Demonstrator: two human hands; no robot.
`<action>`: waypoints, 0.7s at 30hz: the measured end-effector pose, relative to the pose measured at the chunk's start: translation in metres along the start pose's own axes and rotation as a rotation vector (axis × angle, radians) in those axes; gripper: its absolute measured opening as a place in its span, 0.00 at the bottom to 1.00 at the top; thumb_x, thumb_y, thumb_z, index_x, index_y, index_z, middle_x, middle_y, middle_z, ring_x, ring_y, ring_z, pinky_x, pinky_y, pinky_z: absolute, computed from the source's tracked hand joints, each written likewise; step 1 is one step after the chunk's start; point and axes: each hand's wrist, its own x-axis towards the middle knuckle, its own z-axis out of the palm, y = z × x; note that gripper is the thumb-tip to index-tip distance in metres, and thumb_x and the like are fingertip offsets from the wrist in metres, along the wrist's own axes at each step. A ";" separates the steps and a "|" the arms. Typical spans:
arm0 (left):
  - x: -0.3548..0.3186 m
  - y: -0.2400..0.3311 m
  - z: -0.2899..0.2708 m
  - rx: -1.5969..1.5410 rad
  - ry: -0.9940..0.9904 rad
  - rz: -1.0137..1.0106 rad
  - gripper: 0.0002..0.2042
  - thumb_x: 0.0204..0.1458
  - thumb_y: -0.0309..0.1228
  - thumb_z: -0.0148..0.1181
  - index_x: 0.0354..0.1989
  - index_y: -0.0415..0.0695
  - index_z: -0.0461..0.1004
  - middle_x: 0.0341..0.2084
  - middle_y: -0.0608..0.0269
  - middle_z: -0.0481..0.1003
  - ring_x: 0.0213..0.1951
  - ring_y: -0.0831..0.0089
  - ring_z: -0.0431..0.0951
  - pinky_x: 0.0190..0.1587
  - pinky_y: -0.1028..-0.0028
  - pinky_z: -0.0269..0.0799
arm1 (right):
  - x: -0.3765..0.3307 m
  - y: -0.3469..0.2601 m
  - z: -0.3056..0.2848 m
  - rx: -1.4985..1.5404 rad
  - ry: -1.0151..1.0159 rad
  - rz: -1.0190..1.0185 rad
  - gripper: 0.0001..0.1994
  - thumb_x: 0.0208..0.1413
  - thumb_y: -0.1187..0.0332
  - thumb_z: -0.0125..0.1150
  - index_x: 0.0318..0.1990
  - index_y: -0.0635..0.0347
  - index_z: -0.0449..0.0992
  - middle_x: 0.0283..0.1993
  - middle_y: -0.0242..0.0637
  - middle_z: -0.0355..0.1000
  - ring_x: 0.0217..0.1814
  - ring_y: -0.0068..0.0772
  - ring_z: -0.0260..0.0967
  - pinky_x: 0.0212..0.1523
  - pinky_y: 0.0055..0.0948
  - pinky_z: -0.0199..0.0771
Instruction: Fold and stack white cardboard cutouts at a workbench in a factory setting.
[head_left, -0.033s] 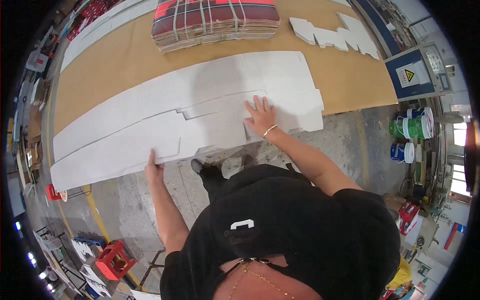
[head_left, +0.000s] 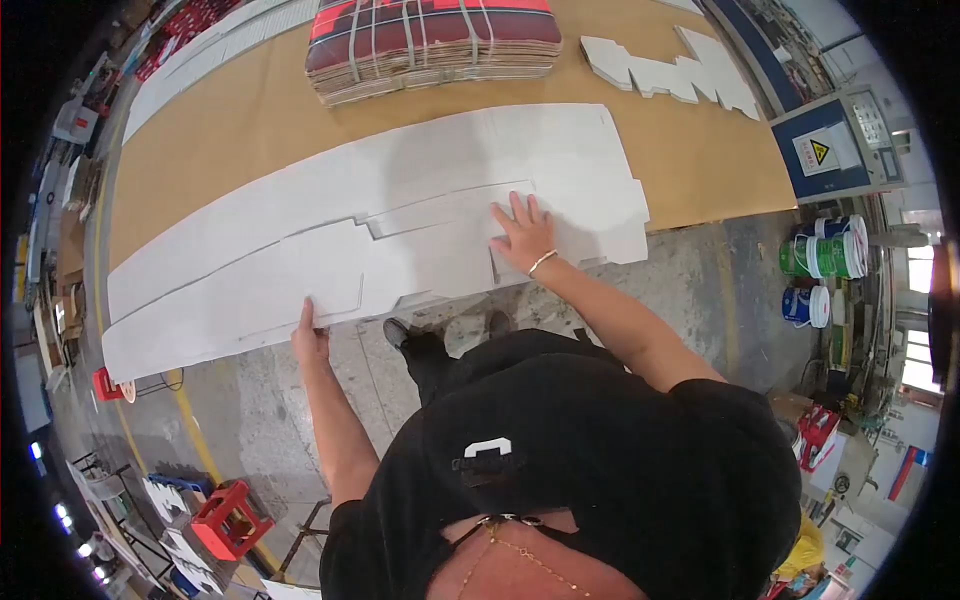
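A long white cardboard sheet [head_left: 450,148], cut with slits and stepped edges, lies across the near side of the brown-topped table. My left hand [head_left: 311,340] grips its near edge, with the thumb on top and the other fingers hidden beneath. Farther right, my right hand [head_left: 523,233] rests palm down on the white cardboard, fingers spread. Cut lines and a stepped notch run between the two hands. Whether this is one sheet or several layers I cannot tell.
A strapped stack of red printed cardboard [head_left: 432,60] stands at the table's far side. White die-cut pieces [head_left: 665,75] lie at the far right. Beyond the right edge are a blue control box [head_left: 815,165] and several buckets [head_left: 825,255]. A red plastic stool [head_left: 230,520] stands at lower left.
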 end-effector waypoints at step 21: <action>0.007 0.024 -0.004 0.321 -0.130 0.263 0.23 0.50 0.30 0.57 0.54 0.39 0.60 0.44 0.60 0.69 0.41 0.71 0.72 0.36 0.70 0.70 | 0.000 0.015 -0.014 0.007 -0.087 0.050 0.32 0.48 0.49 0.55 0.62 0.34 0.54 0.69 0.39 0.39 0.70 0.52 0.32 0.62 0.60 0.36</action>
